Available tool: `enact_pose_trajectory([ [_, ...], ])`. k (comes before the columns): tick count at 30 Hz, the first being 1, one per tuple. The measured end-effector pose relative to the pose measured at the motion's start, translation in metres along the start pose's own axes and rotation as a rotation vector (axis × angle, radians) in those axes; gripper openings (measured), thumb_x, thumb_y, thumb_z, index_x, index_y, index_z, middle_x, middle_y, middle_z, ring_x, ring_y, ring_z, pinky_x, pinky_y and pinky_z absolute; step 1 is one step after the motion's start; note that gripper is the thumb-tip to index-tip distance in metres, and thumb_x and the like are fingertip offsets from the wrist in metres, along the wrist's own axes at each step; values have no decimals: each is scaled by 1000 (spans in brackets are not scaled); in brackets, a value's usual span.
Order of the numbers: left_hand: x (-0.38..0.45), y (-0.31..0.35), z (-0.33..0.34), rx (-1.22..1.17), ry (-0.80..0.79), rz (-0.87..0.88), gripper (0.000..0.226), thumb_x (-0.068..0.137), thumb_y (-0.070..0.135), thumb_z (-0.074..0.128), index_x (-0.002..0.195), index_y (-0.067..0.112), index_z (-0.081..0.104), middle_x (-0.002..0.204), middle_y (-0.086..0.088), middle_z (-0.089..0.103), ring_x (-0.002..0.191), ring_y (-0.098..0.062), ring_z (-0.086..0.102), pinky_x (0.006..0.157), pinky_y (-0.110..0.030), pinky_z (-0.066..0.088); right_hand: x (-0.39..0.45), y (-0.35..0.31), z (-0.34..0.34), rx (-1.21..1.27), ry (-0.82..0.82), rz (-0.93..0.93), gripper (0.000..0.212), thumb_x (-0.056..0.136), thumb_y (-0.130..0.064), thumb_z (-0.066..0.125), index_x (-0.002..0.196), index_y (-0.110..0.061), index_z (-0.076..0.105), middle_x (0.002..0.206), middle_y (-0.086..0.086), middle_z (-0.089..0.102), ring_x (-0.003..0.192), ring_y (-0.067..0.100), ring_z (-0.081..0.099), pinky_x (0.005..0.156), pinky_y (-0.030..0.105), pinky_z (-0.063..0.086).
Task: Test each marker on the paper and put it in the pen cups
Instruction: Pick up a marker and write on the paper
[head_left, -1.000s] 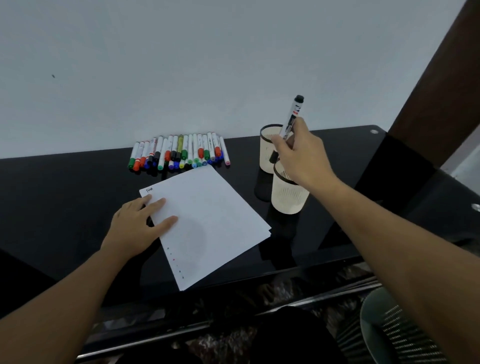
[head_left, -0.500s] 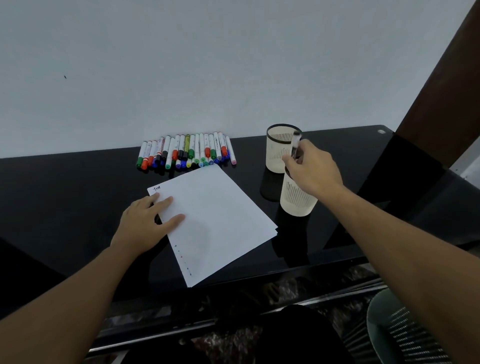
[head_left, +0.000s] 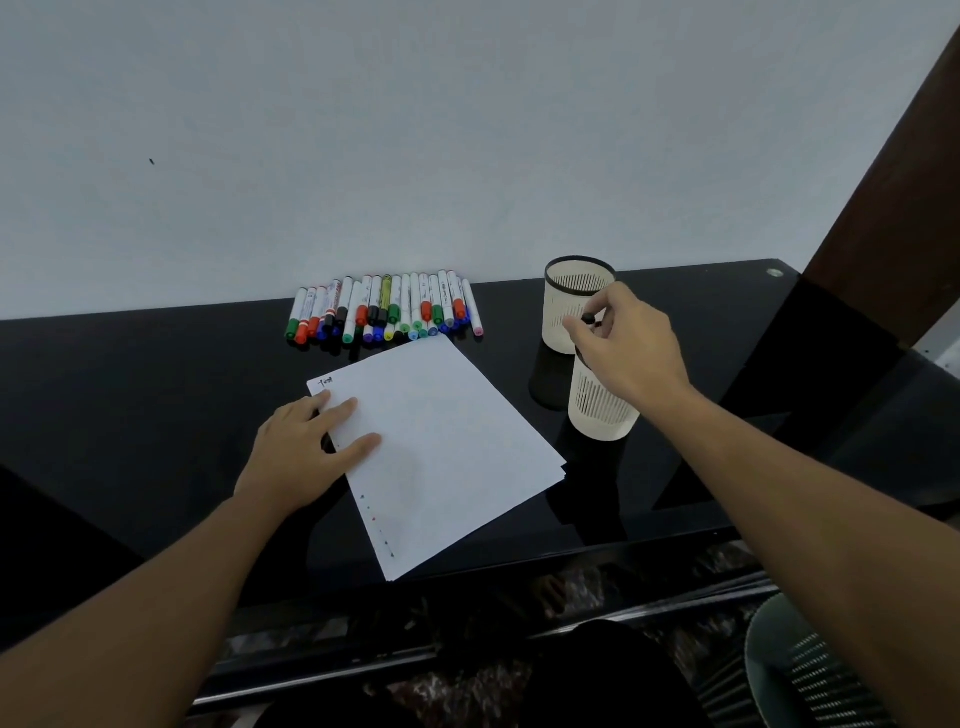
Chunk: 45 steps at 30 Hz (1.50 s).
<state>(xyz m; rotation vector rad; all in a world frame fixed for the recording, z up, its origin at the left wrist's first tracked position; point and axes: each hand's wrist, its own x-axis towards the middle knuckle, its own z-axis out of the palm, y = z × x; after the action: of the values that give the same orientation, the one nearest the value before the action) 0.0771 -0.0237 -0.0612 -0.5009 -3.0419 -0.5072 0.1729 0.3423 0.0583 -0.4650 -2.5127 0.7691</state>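
- The right hand (head_left: 631, 348) hangs over the nearer pen cup (head_left: 602, 410), its fingers (head_left: 605, 312) curled round the black cap of a marker (head_left: 589, 318). Only that cap end shows; the rest of the barrel is hidden behind the hand and, by my reading, already down inside the cup.
- The marker's long axis appears to run close to upright, cap up, in line with the cup's mouth directly below the fingertips. So the coming move likely needs only a release, not a sideways shift.
- The farther pen cup (head_left: 576, 296) stands just behind, upright, close to the nearer one; whether the 2 touch I cannot tell.
- The left hand (head_left: 306, 447) lies flat on the paper (head_left: 441, 441), fingers straight and spread, pressing its left edge onto the black counter (head_left: 130, 415).
- The untested markers (head_left: 384, 309) lie in 1 row at the back by the wall, barrels side by side, long axes pointing toward and away from the person, coloured caps toward the paper. They sit near the paper's top edge, well left of the cups, and the left hand is the nearer one.
- Small coloured test marks run down the paper's left margin. A short black word sits in the top corner, too small to read. Print on the barrels is not legible either.
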Motion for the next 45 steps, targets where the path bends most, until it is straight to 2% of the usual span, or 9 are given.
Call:
enact_pose_trajectory([
  [8,1,1,-3,-22,-9,-6,94,73,95,26,150,43,44,162,5,33,148,-23,24,122,-51,21,1,-22,3,-202,131,-279,44,95,-62,59,117,-24,59,110,-9,62,96,16,61,89,40,46],
  [12,5,3,-8,-39,-28,-15,95,69,96,31,146,43,48,158,5,36,144,-24,30,119,-52,25,4,-51,21,-304,143,-473,33,100,-51,56,113,-22,62,102,-1,62,91,22,59,80,43,49],
  [17,20,1,-16,-85,1,-41,64,84,76,56,138,41,56,145,5,45,138,-23,36,114,-51,33,0,-84,66,-258,35,-605,20,104,-34,53,106,-18,65,92,1,59,80,24,56,61,37,45],
  [19,22,-4,-15,-129,26,-38,64,86,72,59,140,38,56,141,5,43,135,-22,37,113,-49,34,2,-86,91,-227,-99,-561,19,105,-34,51,114,-22,63,96,-2,58,83,20,56,63,35,49],
  [22,23,-10,-9,-108,58,-30,66,86,73,56,143,40,54,141,5,41,133,-21,34,113,-48,32,9,-77,126,-200,-294,-407,28,106,-36,51,131,-27,59,117,1,61,97,19,61,80,39,58],
  [25,25,-13,-3,-77,100,-22,63,87,73,54,141,40,56,141,7,42,132,-19,33,112,-47,30,22,-60,151,-203,-376,-290,35,106,-36,51,139,-28,56,130,6,56,109,24,60,89,42,57],
  [32,28,-20,5,-116,135,-18,68,82,81,54,137,42,60,136,11,41,125,-12,32,111,-43,29,55,-44,176,-282,-314,-90,42,105,-29,53,146,-23,46,135,13,42,113,28,48,87,41,56],
  [38,31,-22,7,-123,152,-8,70,80,82,53,137,43,60,136,12,40,124,-10,31,111,-42,28,70,-36,184,-373,-306,-36,37,105,-35,48,138,-20,54,132,10,53,122,31,47,91,44,47],
  [45,31,-21,4,-126,145,-25,83,71,89,39,136,43,60,135,12,39,124,-10,31,113,-43,29,63,-27,186,-352,-240,-60,25,103,-40,53,123,-25,57,118,8,55,105,25,50,89,44,53],
])
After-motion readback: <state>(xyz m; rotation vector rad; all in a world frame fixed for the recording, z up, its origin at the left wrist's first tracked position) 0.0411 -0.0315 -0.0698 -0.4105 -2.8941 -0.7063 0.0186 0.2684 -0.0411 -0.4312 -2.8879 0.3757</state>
